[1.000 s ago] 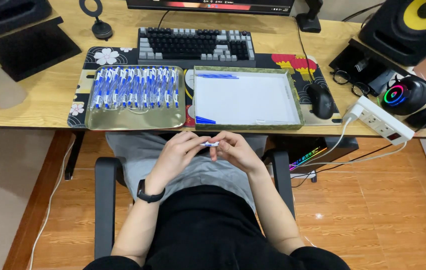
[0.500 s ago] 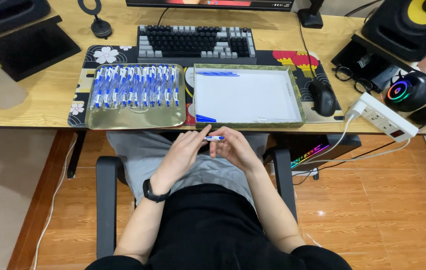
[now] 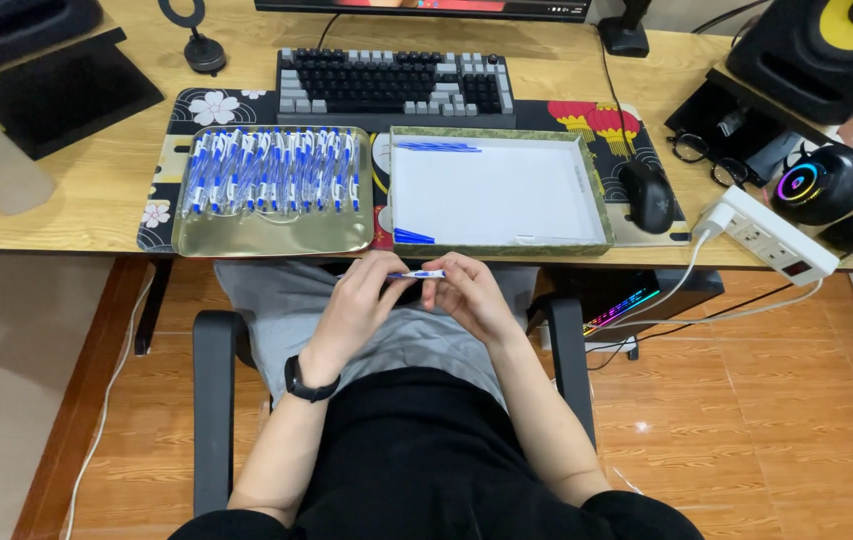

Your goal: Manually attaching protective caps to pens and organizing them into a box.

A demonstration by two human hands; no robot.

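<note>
Left hand (image 3: 362, 300) and right hand (image 3: 467, 295) fingers pinched on 1 blue-white pen (image 3: 417, 274), apparently assembling. Gold tray (image 3: 272, 236) full; white-lined box (image 3: 497, 195) holds about 3 pens.

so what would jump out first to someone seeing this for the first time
Probably the gold metal tray on the desk's left, filled with a row of blue-and-white pens. Beside it sits a green-rimmed white box holding only a few. Below the desk edge, the left hand and right hand hold one blue-and-white pen between them.
</note>
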